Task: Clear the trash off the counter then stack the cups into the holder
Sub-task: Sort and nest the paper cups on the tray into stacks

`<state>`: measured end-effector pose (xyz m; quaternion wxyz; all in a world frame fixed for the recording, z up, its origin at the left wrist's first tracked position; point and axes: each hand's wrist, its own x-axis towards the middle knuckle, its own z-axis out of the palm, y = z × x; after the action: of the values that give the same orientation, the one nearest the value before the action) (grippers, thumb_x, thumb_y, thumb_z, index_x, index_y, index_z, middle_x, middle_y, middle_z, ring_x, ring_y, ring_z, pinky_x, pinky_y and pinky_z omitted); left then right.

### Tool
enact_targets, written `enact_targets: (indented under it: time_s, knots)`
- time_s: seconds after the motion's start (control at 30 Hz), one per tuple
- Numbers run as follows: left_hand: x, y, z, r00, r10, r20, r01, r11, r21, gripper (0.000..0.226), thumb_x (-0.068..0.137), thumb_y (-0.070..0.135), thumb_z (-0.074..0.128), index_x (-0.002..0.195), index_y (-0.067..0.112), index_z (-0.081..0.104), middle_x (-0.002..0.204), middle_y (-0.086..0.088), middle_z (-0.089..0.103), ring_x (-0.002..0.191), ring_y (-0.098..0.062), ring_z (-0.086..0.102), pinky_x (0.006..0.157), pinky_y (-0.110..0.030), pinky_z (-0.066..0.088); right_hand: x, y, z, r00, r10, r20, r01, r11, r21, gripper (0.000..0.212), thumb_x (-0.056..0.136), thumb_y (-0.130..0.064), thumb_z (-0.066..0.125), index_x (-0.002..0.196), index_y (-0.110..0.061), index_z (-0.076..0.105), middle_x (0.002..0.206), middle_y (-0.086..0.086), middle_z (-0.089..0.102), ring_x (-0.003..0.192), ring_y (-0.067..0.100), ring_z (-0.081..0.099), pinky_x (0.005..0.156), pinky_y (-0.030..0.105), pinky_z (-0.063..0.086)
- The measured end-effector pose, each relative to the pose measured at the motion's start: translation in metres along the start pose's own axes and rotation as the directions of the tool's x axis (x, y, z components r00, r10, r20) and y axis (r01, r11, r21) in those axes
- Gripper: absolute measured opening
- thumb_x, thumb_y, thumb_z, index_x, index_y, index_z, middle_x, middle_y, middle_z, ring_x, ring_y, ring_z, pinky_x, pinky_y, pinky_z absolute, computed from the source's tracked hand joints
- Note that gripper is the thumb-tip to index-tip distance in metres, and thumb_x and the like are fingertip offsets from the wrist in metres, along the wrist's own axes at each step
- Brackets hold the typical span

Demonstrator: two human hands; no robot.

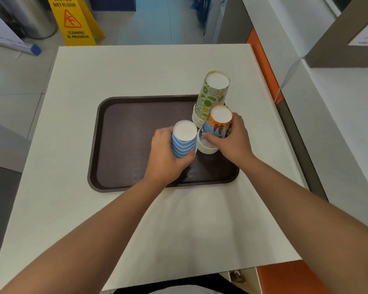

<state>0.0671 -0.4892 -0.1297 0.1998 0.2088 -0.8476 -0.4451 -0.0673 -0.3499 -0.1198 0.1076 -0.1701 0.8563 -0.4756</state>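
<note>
Both forearms reach over the white counter (136, 71) to the brown tray (136, 128), left hand (166, 158) wrapped round an upturned blue-striped cup (183, 141), seemingly to nest it, right hand (232, 141) steadying the orange-topped stack (215, 130) beside the taller lime-print stack (210, 96).

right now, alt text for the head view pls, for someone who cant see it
A person's left hand grips an upside-down blue-striped paper cup while the right hand holds the orange-topped stack of cups, both over a dark brown tray on a white counter. A taller fruit-print stack stands behind.
</note>
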Motion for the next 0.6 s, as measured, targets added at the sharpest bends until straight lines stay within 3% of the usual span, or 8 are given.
enact_targets:
  time_s: [0.1,0.23,0.4,0.6]
  knots:
    - [0.002,-0.007,0.003,0.997,-0.057,0.056,0.059,0.998,-0.022,0.072,0.066,0.03,0.086,0.127,0.023,0.048,0.12,0.009,0.054,0.115,-0.011,0.053,0.095,-0.028,0.045,-0.003,0.005,0.008,1.0,-0.013,-0.009,0.013,0.998,0.057,0.073,0.067,-0.029,0.084,0.127,-0.024,0.044,0.124,-0.004,0.053,0.114,0.007,0.053,0.095,0.025,0.048]
    - [0.001,-0.016,0.005,0.992,-0.096,0.076,0.098,0.995,-0.02,0.078,0.064,0.037,0.088,0.13,0.023,0.049,0.125,0.008,0.057,0.116,-0.009,0.053,0.096,-0.026,0.044,-0.007,0.009,0.011,1.0,-0.017,0.015,0.016,0.994,0.109,0.072,0.069,-0.025,0.084,0.123,-0.041,0.039,0.116,-0.026,0.053,0.103,-0.016,0.053,0.089,0.01,0.045]
    - [0.006,-0.018,0.005,0.992,-0.099,0.083,0.102,0.994,-0.03,0.076,0.065,0.037,0.087,0.13,0.02,0.053,0.124,0.008,0.06,0.113,-0.006,0.055,0.094,-0.02,0.043,-0.01,0.022,0.013,0.999,0.009,0.048,-0.014,0.994,0.111,0.074,0.068,-0.027,0.086,0.131,-0.026,0.047,0.125,-0.01,0.059,0.113,0.004,0.058,0.092,0.018,0.049]
    - [0.012,-0.019,0.001,0.995,-0.048,0.09,0.048,0.999,0.001,0.073,0.066,0.038,0.086,0.129,0.02,0.055,0.123,0.003,0.063,0.111,-0.011,0.058,0.096,-0.034,0.05,-0.009,0.018,0.014,1.0,0.008,-0.001,-0.008,0.999,0.046,0.067,0.067,-0.032,0.085,0.126,-0.019,0.054,0.119,-0.008,0.063,0.107,0.005,0.059,0.086,0.016,0.049]
